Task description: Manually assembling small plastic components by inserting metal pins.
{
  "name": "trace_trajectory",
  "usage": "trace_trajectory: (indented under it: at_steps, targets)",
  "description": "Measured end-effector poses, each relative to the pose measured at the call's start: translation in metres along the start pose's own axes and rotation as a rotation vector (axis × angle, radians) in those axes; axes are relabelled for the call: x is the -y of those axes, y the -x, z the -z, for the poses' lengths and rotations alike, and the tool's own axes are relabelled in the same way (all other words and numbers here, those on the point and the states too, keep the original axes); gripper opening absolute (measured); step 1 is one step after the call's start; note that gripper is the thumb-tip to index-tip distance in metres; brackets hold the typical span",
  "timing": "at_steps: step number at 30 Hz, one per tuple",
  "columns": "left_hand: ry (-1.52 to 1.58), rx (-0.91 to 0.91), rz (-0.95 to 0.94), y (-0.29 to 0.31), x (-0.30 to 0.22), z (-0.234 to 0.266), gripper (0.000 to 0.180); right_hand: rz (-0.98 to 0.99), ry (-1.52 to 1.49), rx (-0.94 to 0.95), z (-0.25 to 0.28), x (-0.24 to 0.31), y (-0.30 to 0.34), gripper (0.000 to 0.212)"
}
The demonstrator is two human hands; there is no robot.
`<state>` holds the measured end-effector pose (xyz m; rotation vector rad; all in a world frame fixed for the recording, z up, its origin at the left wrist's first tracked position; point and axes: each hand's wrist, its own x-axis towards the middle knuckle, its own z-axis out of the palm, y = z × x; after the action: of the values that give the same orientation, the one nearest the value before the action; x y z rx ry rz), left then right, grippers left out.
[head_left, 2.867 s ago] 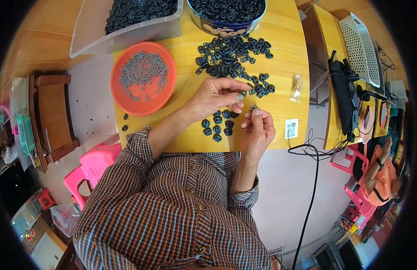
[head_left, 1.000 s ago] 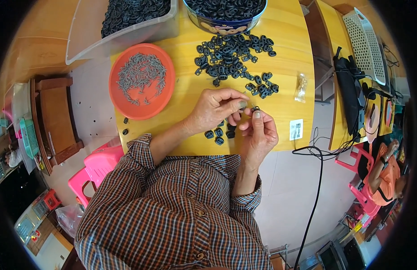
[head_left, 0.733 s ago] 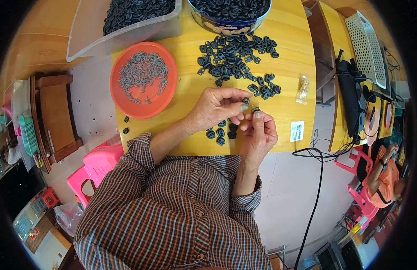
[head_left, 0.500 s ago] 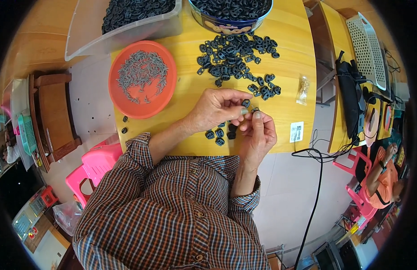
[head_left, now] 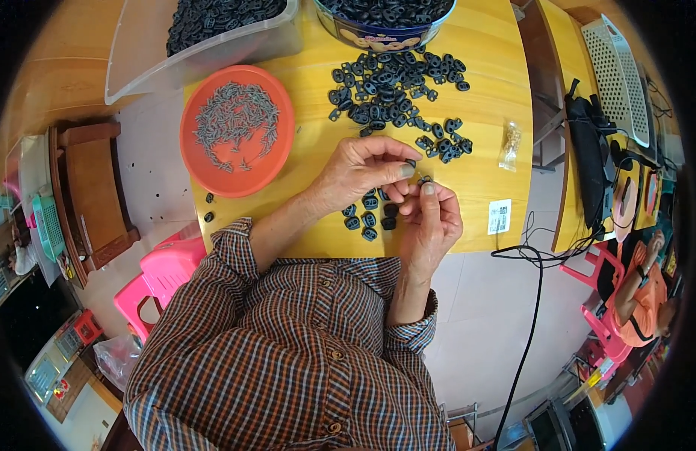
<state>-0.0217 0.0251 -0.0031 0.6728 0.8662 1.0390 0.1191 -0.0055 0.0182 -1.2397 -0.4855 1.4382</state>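
Observation:
Over the table's near part, my left hand [head_left: 363, 174] pinches a small black plastic cord-lock piece [head_left: 411, 163] between thumb and fingertips. Close to its right, my right hand [head_left: 432, 218] grips another small black cord-lock piece [head_left: 425, 180] with thumb and forefinger. The two pieces are nearly together, with a thin light bit between them that is too small to make out. Several finished-looking black cord locks [head_left: 369, 221] lie on the table just under my hands. Beyond them spreads a loose heap of black two-holed cord-lock pieces [head_left: 393, 90].
An orange-red bowl [head_left: 285, 146] of small grey metal springs [head_left: 235, 116] stands at left. A clear plastic bin [head_left: 265, 56] and a round blue tin [head_left: 378, 37], both full of black pieces, stand at the back. A small clear bag [head_left: 509, 146] and a white label [head_left: 499, 217] lie at right.
The piece in my left hand has tilted and now shows its edge. My left fingers have drawn slightly together; my right hand has stayed almost in place.

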Motion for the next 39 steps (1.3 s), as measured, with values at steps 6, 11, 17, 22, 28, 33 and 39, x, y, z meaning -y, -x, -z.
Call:
trace_trajectory:
  at_steps: [6,11,17,22,28,33,39]
  targets:
    - [0.044,0.015,-0.047,0.0011,0.0000,0.0015,0.020,0.012,0.054,-0.021,0.0001,0.0021,0.0010,0.010]
    - [0.009,-0.019,-0.058,0.0014,0.0006,-0.0020,0.019,0.039,0.070,-0.009,0.0008,0.0006,0.0003,0.010]
    - [-0.021,-0.056,-0.035,0.0006,0.0027,0.0003,0.019,0.036,0.079,-0.011,0.0003,0.0010,0.0023,0.009]
    - [-0.033,-0.031,0.017,0.0026,-0.0016,-0.0028,0.020,0.052,0.093,0.006,0.0024,0.0000,0.0021,0.009]
    - [-0.076,0.010,-0.040,0.0041,0.0020,-0.0015,0.029,0.044,0.097,-0.008,0.0020,-0.0002,0.0006,0.010]
    - [-0.108,0.018,-0.037,0.0041,-0.0001,-0.0020,0.031,0.042,0.141,-0.007,0.0008,0.0021,0.0019,0.011]
    - [-0.122,0.020,-0.053,0.0049,-0.0006,-0.0026,0.030,0.047,0.151,-0.008,0.0014,-0.0010,0.0013,0.011]
